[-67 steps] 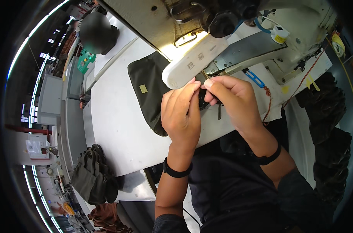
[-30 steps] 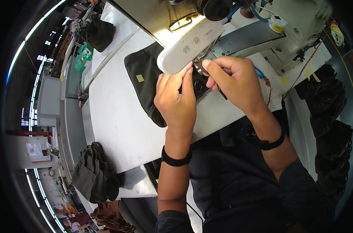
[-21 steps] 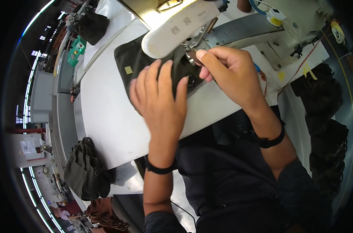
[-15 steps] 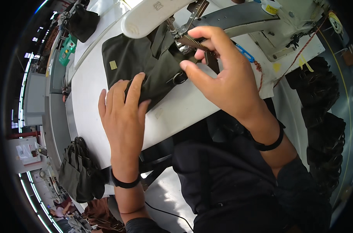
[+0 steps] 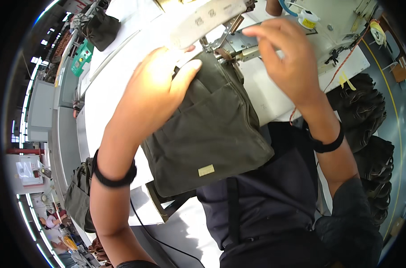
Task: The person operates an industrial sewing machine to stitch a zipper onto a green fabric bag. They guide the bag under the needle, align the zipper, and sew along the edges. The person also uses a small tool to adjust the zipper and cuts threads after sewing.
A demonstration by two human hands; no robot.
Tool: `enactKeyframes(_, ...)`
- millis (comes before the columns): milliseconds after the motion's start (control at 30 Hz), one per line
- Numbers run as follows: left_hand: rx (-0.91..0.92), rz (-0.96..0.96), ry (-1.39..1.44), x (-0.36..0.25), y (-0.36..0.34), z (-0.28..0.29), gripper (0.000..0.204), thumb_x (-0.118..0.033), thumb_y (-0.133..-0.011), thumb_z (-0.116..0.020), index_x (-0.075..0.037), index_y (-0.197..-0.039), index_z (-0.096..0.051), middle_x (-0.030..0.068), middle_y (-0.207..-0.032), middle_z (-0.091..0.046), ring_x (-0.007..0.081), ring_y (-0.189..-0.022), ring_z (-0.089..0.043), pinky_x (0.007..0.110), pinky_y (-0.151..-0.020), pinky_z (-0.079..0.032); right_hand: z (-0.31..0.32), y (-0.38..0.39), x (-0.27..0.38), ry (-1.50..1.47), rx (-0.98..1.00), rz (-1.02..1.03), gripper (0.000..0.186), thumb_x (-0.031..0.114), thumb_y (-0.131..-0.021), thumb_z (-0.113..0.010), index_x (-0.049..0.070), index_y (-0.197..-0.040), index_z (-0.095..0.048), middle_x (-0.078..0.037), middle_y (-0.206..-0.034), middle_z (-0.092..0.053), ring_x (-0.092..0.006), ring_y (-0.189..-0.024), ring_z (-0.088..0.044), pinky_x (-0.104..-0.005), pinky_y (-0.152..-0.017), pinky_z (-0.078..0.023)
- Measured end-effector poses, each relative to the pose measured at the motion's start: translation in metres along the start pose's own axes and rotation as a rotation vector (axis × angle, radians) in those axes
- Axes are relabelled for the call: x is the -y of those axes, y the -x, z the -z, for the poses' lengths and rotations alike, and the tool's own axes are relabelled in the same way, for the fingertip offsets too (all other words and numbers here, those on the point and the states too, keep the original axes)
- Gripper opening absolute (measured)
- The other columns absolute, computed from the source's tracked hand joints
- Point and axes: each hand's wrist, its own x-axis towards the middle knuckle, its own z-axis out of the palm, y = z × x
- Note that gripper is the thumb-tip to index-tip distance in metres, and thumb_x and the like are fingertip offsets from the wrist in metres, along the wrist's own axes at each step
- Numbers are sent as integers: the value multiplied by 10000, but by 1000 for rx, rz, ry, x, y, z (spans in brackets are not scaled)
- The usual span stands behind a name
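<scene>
A dark olive fabric bag spans the table edge, its lower end over my lap. Near that lower end it carries a small gold-coloured patch. My left hand grips the bag's far edge, thumb on top, beside a zipper; most of its fingers are hidden or washed out by bright light. That edge lies at the needle area of a white sewing machine. Raised to the right of the needle, my right hand is off the bag, slightly blurred, with fingers apart and nothing visible in it.
A white work table extends to the left. Piles of dark bags sit at the right, and another dark bag is at the lower left. At the far left stand a black bag and a green box. A red cord hangs at the right.
The bag has been turned, bringing its patch from the far left to the near side. My left hand moved farther forward onto its edge. My right hand let go of a dark strap-like piece and moved right.
</scene>
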Motion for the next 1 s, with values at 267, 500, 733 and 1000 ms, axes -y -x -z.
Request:
enactKeyframes(267, 354, 476, 1063, 53, -21, -41, 272, -289, -1076, -686, -46, -1171, -765, -39, -1102, -763, 45, -1009, -651, 271, -958, -506, -23, 31, 9, -100, 14, -7, 279, 208, -849, -827, 104, -1088, -729, -20, -1025, -693, -240, -1007, -634, -393, -912, -441)
enactKeyframes(500, 516, 398, 1344, 119, -19, -74, 347, -321, -1062, -711, -8, -1208, -750, 30, -1119, -774, 107, -1014, -703, 289, -927, -554, -26, 27, 10, -165, 17, -12, 246, 136, -848, -773, 94, -1083, -715, -16, -1004, -688, -232, -1021, -638, -393, -914, -448)
enactKeyframes(733, 564, 420, 1545, 109, -27, -80, 385, -294, -1025, -759, 18, -1252, -746, 76, -1191, -775, 150, -1064, -707, 331, -990, -556, -23, 38, 10, -130, 8, 84, 358, 150, -787, -754, 75, -1133, -696, -38, -1022, -651, -252, -1071, -618, -475, -1049, -437)
enactKeyframes(1000, 590, 484, 1459, 103, -32, -64, 310, -266, -1023, -757, 10, -1163, -778, 55, -1076, -791, 118, -939, -715, 297, -888, -576, -40, 42, 32, 81, -63, -71, 337, 210, -795, -801, 86, -1092, -699, -29, -970, -632, -228, -1082, -613, -528, -1118, -392)
